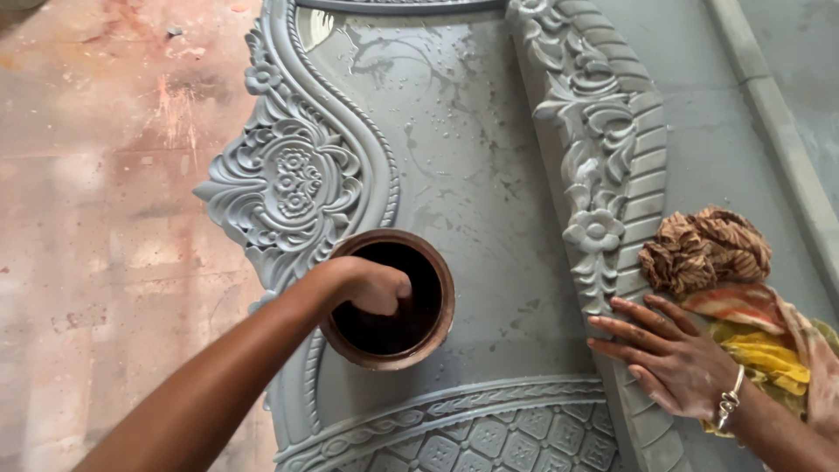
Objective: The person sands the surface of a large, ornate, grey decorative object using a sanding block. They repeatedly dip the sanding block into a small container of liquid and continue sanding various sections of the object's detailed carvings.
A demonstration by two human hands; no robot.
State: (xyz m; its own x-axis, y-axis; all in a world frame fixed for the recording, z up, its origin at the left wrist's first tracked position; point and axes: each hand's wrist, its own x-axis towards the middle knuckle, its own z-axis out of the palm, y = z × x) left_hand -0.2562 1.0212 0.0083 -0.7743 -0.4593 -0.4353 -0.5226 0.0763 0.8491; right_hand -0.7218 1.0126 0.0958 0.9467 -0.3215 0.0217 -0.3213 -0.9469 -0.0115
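Head camera, looking down, from left to right:
- Stained pinkish concrete floor [96,218] lies at the left.
- Left hand [371,284] dips into a round brown clay pot [441,288] of dark liquid; fingers are curled, but whether they hold anything cannot be told.
- The pot stands on a grey carved ornamental panel [472,149], whose flat middle shows wet streaks and droplets, seemingly only partly wetted.
- Right hand [669,354] rests flat and open on the floral border, holding nothing, just beside a bunched brown patterned cloth [703,249].

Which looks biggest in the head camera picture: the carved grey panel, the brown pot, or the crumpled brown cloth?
1. Carved grey panel
2. Brown pot
3. Crumpled brown cloth
The pot and cloth look fairly close in size.
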